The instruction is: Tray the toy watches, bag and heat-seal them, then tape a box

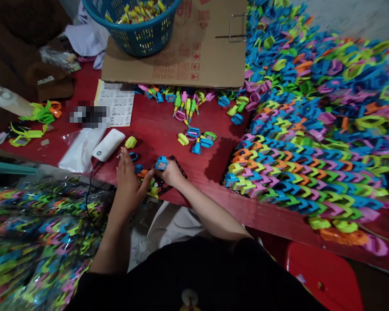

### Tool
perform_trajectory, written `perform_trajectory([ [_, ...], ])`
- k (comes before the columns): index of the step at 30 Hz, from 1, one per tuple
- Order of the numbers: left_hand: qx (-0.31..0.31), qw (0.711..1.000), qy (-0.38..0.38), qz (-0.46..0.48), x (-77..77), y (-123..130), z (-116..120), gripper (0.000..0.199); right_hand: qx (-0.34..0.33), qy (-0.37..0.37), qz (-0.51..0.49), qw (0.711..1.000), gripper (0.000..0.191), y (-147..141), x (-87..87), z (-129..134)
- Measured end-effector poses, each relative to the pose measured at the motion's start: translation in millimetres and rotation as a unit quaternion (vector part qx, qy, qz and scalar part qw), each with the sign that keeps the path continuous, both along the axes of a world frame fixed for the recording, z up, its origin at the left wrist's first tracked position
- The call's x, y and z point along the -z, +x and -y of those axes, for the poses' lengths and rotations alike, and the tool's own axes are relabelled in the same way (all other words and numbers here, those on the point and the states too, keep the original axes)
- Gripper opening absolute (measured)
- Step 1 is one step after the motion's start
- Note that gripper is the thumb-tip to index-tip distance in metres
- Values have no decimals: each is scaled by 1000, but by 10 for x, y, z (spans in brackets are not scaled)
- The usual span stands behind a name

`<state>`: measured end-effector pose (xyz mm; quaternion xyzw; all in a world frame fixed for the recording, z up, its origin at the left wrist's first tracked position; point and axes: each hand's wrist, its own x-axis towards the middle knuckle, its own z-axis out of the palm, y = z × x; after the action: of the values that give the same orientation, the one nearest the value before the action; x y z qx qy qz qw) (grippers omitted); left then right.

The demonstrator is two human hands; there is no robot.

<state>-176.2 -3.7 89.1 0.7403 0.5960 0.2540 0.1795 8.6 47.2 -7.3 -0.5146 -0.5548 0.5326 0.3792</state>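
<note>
My left hand [128,181] is raised over the table's front edge, fingers stretched out and thumb apart. A small blue toy watch [133,156] and an orange one [143,173] lie close beside it. To its right, my right hand [173,173] is closed on a blue toy watch [161,163] with a printed face; its fingertips are partly hidden. Beneath both hands is a black lattice rack [181,167], with yellow-green pieces [153,192] at its near side. Just beyond my left fingertips sits a yellow toy watch [131,142].
A white Motorola-marked device [108,145] with a cable and clear plastic bags [81,151] lie left. Behind stand a cardboard sheet [210,52] and a blue basket [142,41] of small yellow pieces. Rows of toy watches [298,172] fill the right. Bagged watches [35,237] are lower left.
</note>
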Motion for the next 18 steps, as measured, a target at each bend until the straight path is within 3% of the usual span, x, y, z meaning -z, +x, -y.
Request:
perform_trajectory([
  [5, 11, 998, -13, -54, 87, -17, -88, 91, -16, 32, 40, 999, 12, -9, -83, 29],
  [9, 27, 997, -15, -74, 57, -8, -97, 89, -74, 32, 207, 975, 4, -131, -241, -50],
  [13, 20, 995, -37, -91, -21, 40, -133, 84, -132, 45, 325, 935, 22, -332, -393, -104],
  [16, 5, 989, -67, -128, -123, 104, -198, 73, -161, 48, 282, 944, 23, -265, -448, -113],
  [18, -1, 985, -86, -150, -197, 152, -251, 60, -154, 60, 205, 965, 24, -18, -466, -162],
])
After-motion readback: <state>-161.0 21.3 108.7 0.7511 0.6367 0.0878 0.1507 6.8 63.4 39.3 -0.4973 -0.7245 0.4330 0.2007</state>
